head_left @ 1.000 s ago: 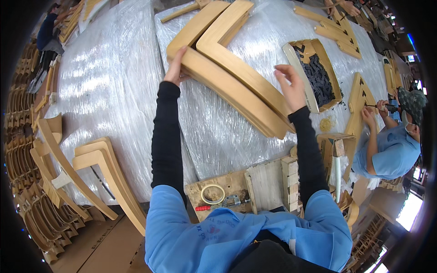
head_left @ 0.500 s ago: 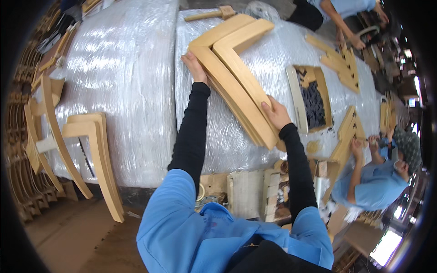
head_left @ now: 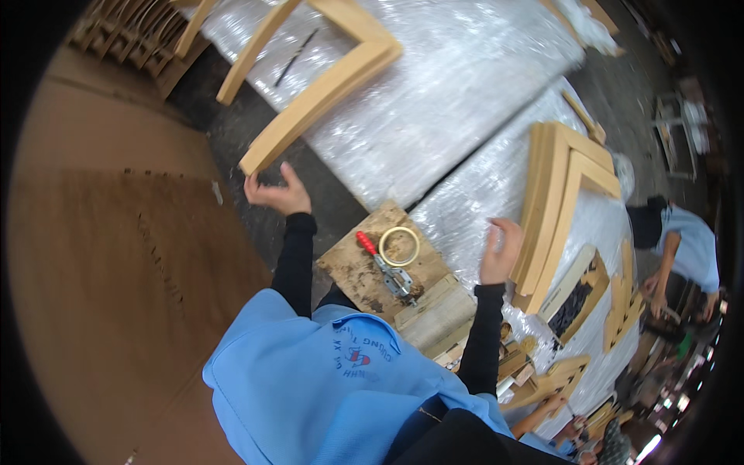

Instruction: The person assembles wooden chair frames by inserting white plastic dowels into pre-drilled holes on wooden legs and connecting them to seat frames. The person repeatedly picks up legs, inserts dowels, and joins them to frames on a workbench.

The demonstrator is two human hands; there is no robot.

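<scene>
My left hand (head_left: 279,194), thumb and fingers apart, is at the near end of an L-shaped wooden frame piece (head_left: 322,89). Its fingertips meet or nearly meet the wood; I cannot tell which. This piece lies at the upper left on the plastic-wrapped table (head_left: 457,54) and juts past its edge. My right hand (head_left: 501,252) is raised with loosely bent fingers and holds nothing. Just right of it lies a stack of angled wooden frame pieces (head_left: 552,209) on the wrapped surface.
Below the table edge, a wooden board (head_left: 353,267) carries a red-handled toggle clamp (head_left: 385,263) and a tape roll (head_left: 399,246). A box of dark parts (head_left: 573,302) stands beyond the stack. A mallet (head_left: 587,120) lies farther off. Co-workers (head_left: 690,248) are at the right.
Both hands have let go of the stacked frame pieces. My view has turned left, and my left hand has moved to the other frame piece's end.
</scene>
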